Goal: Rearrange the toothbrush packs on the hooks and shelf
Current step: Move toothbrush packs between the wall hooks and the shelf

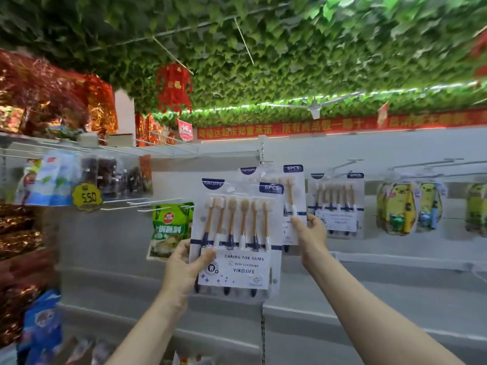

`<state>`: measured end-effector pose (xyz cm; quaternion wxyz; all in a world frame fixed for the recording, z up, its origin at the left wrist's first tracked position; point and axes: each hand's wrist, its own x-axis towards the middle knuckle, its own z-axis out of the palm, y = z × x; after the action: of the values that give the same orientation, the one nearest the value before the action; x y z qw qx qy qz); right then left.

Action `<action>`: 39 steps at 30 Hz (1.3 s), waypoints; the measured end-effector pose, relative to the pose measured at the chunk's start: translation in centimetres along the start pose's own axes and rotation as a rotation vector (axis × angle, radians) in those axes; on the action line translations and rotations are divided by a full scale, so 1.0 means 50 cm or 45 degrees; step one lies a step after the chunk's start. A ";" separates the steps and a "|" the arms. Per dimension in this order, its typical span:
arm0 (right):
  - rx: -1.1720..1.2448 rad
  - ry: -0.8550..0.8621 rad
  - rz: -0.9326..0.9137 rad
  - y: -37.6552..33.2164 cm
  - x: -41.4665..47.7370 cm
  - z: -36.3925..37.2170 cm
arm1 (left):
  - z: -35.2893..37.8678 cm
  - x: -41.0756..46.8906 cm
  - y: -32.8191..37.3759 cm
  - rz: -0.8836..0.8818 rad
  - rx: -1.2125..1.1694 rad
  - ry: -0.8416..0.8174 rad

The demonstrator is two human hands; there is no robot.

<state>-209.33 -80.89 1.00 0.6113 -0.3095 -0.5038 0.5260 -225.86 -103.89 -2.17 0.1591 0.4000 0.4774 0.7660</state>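
A: What is the biggest thing here?
B: Green leaves (263,48) cover the whole top of the picture. Under them a white shelf wall (395,272) runs across the middle and bottom.
A: Where are the toothbrush packs?
B: The front pack (237,233) is in the middle, with six brushes in it. The left hand (184,270) holds it at its lower left edge, thumb on the front.
A: And the other hand?
B: The right hand (313,233) pinches the lower right side of the back pack (292,191), which is just behind the front one, up and to the right. Its top is by a hook (264,162), but I cannot tell if it hangs on it.
A: Any more?
B: A third pack (337,204) hangs just right of that hand. Yellow packs (395,206) hang further right. A green bag (171,222) is left of the front pack. A small yellow price tag (88,197) is at the middle left.
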 end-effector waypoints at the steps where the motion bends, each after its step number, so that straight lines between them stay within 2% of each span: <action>1: 0.003 -0.012 -0.015 0.003 0.001 0.003 | -0.003 0.008 -0.008 -0.008 -0.006 -0.010; 11: 0.041 -0.098 -0.100 0.046 0.031 0.015 | 0.015 0.074 -0.051 -0.026 -0.077 -0.031; 16: 0.124 -0.068 -0.080 0.064 0.044 0.016 | 0.022 0.094 -0.076 -0.017 -0.055 -0.020; 26: 0.074 -0.051 -0.175 0.076 0.061 0.001 | 0.041 0.113 -0.097 -0.059 -0.090 -0.015; 39: 0.087 -0.034 -0.048 0.086 0.081 0.023 | 0.030 0.125 -0.118 -0.074 -0.101 0.000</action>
<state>-212.08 -76.09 -1.39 0.6244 -0.2719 -0.4994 0.5355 -229.44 -96.16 -4.03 0.1972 0.3795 0.4581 0.7792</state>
